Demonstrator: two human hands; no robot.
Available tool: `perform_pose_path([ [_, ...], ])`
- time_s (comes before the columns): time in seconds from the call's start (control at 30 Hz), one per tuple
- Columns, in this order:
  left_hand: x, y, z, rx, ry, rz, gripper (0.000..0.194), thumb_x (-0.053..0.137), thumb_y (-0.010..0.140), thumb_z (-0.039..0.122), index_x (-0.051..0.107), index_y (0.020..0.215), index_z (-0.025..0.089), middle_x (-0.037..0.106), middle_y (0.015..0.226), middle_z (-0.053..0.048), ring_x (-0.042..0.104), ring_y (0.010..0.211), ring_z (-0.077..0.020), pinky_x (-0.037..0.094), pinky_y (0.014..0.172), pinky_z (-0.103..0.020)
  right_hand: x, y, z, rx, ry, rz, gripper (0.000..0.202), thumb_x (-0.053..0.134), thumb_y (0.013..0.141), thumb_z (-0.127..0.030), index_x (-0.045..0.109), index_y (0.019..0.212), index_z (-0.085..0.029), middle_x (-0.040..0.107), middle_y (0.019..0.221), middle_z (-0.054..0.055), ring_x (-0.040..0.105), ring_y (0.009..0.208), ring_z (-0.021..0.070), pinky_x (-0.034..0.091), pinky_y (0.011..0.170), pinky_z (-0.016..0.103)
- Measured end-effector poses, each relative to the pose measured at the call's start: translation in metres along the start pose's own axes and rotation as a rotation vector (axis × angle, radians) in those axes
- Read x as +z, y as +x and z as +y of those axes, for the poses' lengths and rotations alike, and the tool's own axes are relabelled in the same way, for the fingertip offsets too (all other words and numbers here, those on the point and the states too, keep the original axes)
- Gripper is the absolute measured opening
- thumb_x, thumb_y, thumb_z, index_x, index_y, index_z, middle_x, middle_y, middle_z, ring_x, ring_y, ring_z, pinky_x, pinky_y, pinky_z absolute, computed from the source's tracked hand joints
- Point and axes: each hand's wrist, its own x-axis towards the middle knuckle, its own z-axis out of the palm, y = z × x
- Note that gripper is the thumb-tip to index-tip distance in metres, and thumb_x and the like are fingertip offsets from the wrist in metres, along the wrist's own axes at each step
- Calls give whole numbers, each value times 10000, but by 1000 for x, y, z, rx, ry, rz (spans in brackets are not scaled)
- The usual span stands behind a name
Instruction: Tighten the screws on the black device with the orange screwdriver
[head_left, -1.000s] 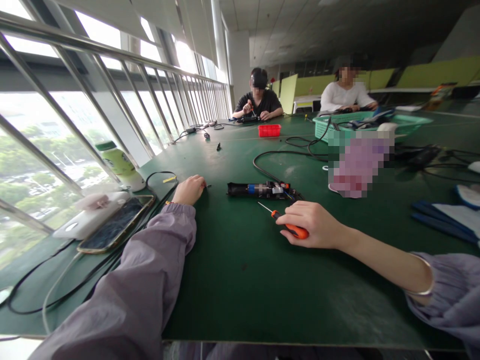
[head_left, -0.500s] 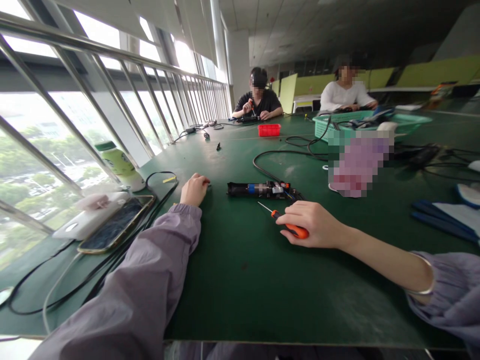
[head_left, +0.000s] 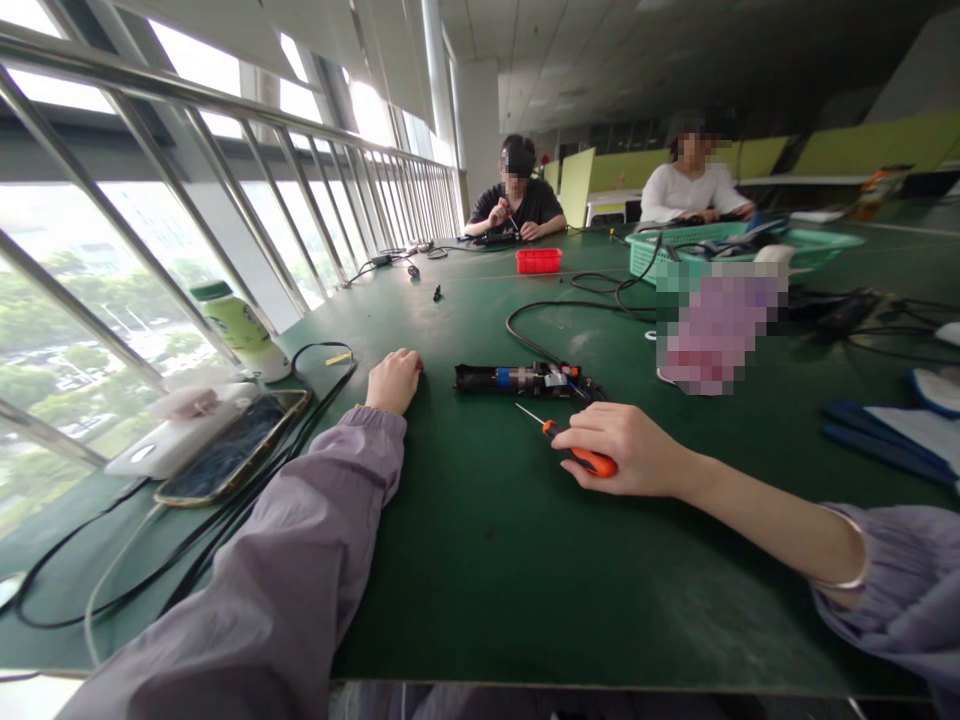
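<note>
My right hand [head_left: 626, 450] is closed round a screwdriver [head_left: 592, 461] with an orange and black handle, its thin metal shaft pointing up and left. Just beyond that tip lies a black cylindrical device [head_left: 517, 379] with a blue band; small parts and wires show at its right end, where a black cable joins it. To the left of the device, apart from it, my left hand [head_left: 395, 380] rests on the green table with curled fingers. The fingertips are turned away, so whatever they may pinch is hidden.
On the left are a phone [head_left: 236, 450], a green-capped bottle [head_left: 240, 332] and loose cords. A red tray [head_left: 538, 261] and a green basket [head_left: 652, 258] stand farther back. Two people sit across the table [head_left: 480, 600]. A metal railing [head_left: 225, 110] runs along the left.
My left hand has shifted slightly right and rolled, its fingers curling further from view. The right hand, screwdriver and black device stay where they were.
</note>
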Motion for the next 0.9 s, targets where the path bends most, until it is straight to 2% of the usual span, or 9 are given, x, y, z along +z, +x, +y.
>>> perform_pose_path([
  [0.13,-3,-1,1,-57,-58,78,240,383,870,213,604,964,204,603,1046,-69,614,888,-200,457,714,-290,0,0,-1,-15,-44,66,111,554,783,-229,626,848,-176,635,716,17,563,624,120,460,643,272],
  [0.27,-14,-2,13,-98,-211,213,187,429,866,239,580,970,206,619,1018,-46,619,863,-170,453,699,-257,-4,0,-4,2,-113,334,82,531,762,-179,612,767,-194,612,613,1,533,548,120,459,613,280],
  [0.33,-20,-5,27,-67,-309,279,165,459,850,219,567,973,201,632,992,-34,621,852,-157,460,714,-251,-9,0,-5,44,-145,460,96,523,746,-159,607,736,-205,610,581,-1,537,529,132,458,595,293],
  [0.4,-24,-9,44,35,-408,326,145,470,842,201,565,951,201,636,987,-29,620,869,-149,471,737,-247,-14,-2,-3,121,-170,518,124,509,748,-148,605,706,-215,609,562,-2,543,510,138,449,573,303],
  [0.5,-26,-19,71,188,-581,340,134,476,831,176,564,928,203,642,946,-15,621,847,-128,490,754,-237,-20,-6,6,205,-232,555,151,500,758,-158,583,646,-216,603,534,7,539,483,149,436,547,319],
  [0.57,-25,-26,87,232,-677,318,122,491,819,171,565,911,200,643,919,-8,622,797,-116,503,738,-232,-21,-9,13,233,-271,599,189,492,768,-158,551,598,-218,589,505,9,542,477,155,432,549,326],
  [0.63,-23,-31,99,269,-758,292,106,507,805,165,569,885,196,644,894,-4,622,781,-112,513,743,-234,-20,-11,20,297,-259,568,209,485,780,-155,545,589,-213,592,510,16,554,494,161,428,547,323],
  [0.73,-21,-36,110,269,-874,270,93,519,782,146,570,846,189,641,861,-5,621,762,-108,531,736,-236,-16,-12,23,403,-188,545,213,486,789,-172,553,589,-202,588,515,16,532,479,151,401,505,303],
  [0.9,-17,-35,114,223,-1022,255,72,536,759,136,569,807,178,640,814,-4,630,762,-114,552,726,-245,-14,-12,16,418,-73,526,216,479,812,-185,555,612,-212,605,553,2,531,493,137,406,506,286],
])
